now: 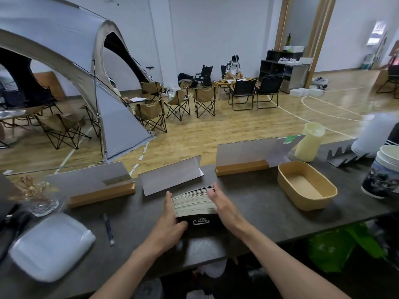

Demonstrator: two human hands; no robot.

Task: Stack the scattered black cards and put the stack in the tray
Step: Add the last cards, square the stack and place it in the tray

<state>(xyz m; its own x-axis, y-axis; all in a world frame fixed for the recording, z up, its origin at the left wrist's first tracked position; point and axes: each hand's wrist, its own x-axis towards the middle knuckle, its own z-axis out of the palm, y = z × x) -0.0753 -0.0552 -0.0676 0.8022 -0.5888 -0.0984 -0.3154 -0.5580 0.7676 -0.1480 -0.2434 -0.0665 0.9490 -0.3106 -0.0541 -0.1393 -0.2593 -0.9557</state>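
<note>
The black cards (194, 201) lie on the dark table as one slanted, fanned row, pale edges showing, and the nearest card shows white lettering. My left hand (170, 219) presses flat against the row's left side, thumb on the front card. My right hand (222, 201) presses against the row's right side, fingers straight. The row sits squeezed between both palms. The tan oblong tray (287, 169) stands to the right, apart from my hands, with nothing inside it.
Two wooden-based sign holders (101, 193) (241, 167) and a folded grey card (170, 180) stand just behind the cards. A white lidded container (49, 247) and a pen (108, 229) lie at left. A cream jug (308, 143) and stacked cups (382, 171) stand at right.
</note>
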